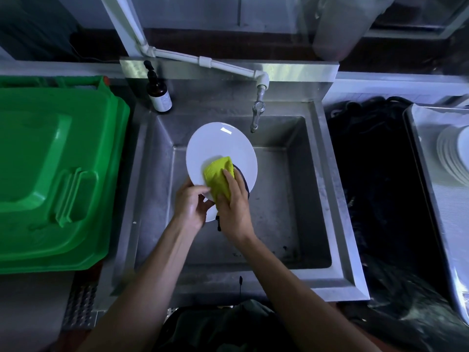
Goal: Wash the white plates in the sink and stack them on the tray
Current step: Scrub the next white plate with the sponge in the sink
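Observation:
Over the steel sink (322, 199) I hold a white plate (218, 146), tilted with its face toward me. My left hand (190, 207) grips the plate's near rim. My right hand (234, 212) presses a yellow-green cloth (218, 174) with a dark backing against the plate's lower half. A stack of white plates (454, 156) rests on a metal tray (421, 148) at the far right edge. No water runs from the tap (256, 115).
A green bin lid (50, 174) fills the left side. A brown pump bottle (159, 94) stands on the sink's back left corner. A black bag-lined bin (380, 186) sits between the sink and the tray. A white pipe (203, 59) feeds the tap.

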Demonstrator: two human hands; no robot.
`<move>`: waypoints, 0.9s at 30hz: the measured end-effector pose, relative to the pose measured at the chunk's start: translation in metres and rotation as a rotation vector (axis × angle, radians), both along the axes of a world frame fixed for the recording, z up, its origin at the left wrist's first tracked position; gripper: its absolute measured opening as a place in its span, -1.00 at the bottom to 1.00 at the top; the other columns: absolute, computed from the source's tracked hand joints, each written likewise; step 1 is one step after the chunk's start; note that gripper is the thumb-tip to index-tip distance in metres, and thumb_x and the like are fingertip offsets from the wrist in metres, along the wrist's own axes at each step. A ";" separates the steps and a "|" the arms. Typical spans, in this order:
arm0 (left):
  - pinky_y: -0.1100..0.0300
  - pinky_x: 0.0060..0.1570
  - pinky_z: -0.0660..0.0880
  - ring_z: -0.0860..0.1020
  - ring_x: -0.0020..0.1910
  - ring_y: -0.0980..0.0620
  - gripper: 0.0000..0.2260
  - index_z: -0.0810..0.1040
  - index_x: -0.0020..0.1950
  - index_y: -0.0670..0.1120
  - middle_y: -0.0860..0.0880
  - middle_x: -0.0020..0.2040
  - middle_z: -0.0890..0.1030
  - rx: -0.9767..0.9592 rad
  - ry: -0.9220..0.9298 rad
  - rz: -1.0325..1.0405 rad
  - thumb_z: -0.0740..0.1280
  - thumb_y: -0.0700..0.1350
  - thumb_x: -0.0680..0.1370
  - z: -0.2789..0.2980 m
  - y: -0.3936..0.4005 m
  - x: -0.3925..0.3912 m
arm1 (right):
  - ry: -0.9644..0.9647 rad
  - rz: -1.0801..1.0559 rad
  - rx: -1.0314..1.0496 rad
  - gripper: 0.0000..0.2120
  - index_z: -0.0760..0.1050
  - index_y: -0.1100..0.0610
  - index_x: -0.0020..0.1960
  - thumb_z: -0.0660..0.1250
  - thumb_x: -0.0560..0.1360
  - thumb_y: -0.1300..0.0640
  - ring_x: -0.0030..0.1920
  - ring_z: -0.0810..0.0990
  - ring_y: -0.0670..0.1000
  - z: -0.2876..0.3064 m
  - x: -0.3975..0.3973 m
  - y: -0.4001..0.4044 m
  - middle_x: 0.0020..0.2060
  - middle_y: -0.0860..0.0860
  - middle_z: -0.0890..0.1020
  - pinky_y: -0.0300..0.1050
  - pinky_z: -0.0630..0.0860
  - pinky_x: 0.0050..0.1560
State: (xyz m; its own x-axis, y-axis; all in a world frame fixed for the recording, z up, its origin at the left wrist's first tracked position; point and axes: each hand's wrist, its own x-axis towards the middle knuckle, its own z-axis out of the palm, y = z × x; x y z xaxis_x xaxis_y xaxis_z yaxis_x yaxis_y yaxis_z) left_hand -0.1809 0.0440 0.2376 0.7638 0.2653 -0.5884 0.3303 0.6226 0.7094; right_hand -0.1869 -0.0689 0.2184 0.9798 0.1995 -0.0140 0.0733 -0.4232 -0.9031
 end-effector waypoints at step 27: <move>-0.20 -0.09 0.61 0.61 -0.09 -0.20 -0.68 0.70 -0.17 -0.06 -0.13 -0.07 0.70 0.229 0.020 -0.178 0.33 -0.35 0.20 -0.002 0.046 0.001 | 0.016 -0.220 -0.025 -0.30 0.20 -0.04 0.54 0.39 0.49 0.21 0.26 0.28 -0.28 -0.004 0.073 -0.043 0.43 -0.05 0.36 -0.41 0.18 0.23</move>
